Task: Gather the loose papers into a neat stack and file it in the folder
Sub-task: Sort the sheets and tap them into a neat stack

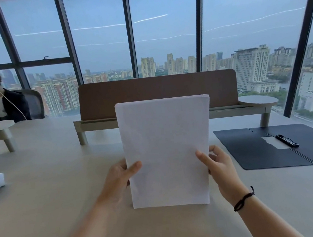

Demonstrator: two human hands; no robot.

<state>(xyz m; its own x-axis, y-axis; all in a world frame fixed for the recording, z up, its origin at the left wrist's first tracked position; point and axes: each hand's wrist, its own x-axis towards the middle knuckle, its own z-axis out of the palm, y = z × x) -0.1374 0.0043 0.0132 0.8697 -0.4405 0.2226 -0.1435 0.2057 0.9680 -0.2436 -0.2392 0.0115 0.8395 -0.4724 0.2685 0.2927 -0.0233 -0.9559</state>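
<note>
The stack is held upright on its bottom edge on the worktop, long axis vertical, pinched at both side edges — left hand and right hand, thumbs on the near face. The folder lies open and flat well to the right, a pen on it; the right hand is judged nearer — transfer would run rightward.
</note>
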